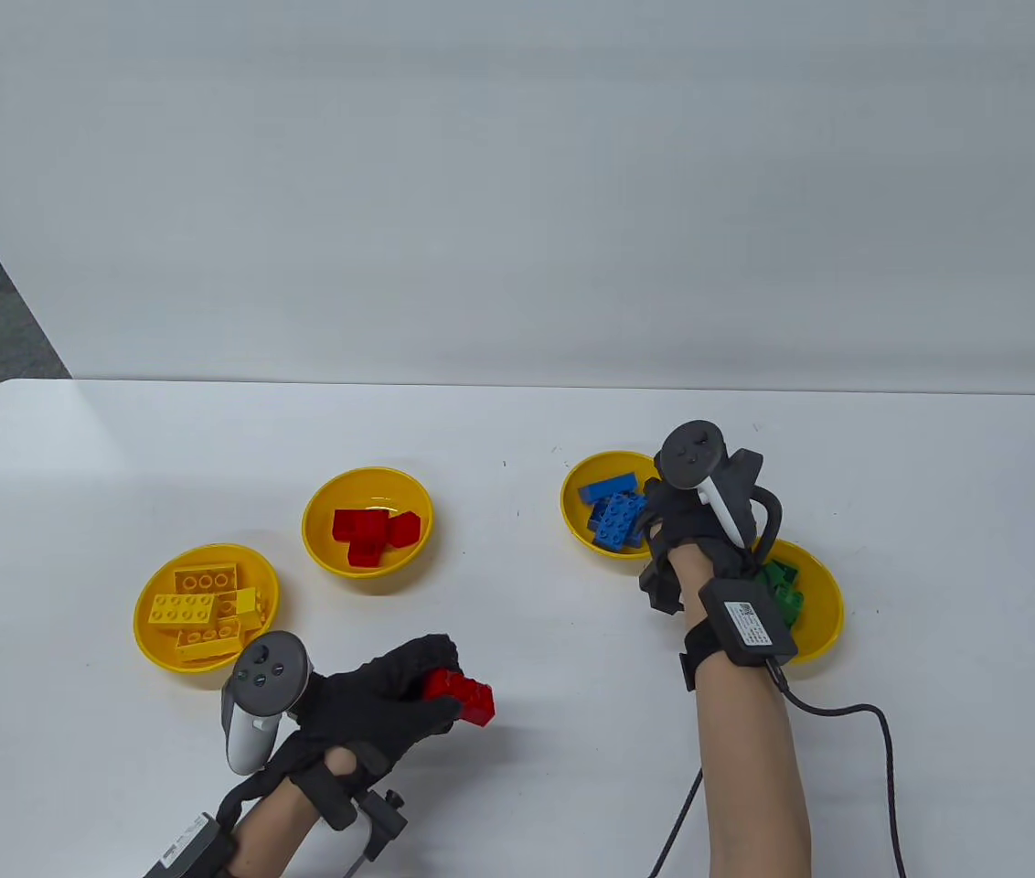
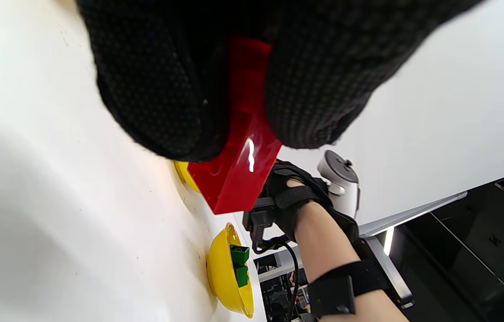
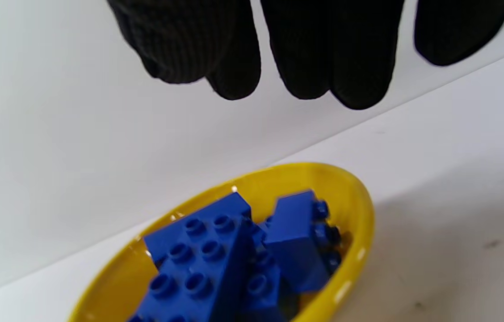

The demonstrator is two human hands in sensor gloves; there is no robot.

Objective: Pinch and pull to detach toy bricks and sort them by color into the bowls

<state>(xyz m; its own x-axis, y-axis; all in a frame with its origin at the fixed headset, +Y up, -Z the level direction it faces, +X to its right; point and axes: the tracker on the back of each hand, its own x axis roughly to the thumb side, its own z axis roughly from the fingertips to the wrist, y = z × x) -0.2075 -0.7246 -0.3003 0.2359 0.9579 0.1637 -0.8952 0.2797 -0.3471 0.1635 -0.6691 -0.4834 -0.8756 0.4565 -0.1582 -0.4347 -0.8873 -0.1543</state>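
Note:
My left hand (image 1: 442,681) grips a red brick (image 1: 463,697) between thumb and fingers, low over the table's front. The left wrist view shows that red brick (image 2: 238,170) squeezed between two gloved fingers (image 2: 319,89). My right hand (image 1: 659,503) hovers over the near edge of the bowl of blue bricks (image 1: 572,485). In the right wrist view its fingers (image 3: 305,67) hang straight and hold nothing, above the blue bricks (image 3: 216,255) in that bowl (image 3: 359,201).
Further yellow bowls: one with yellow bricks (image 1: 152,585) at the left, one with red bricks (image 1: 316,512) beside it, one with green bricks (image 1: 833,604) under my right wrist. A cable (image 1: 883,741) trails from the right wrist to the table's front edge.

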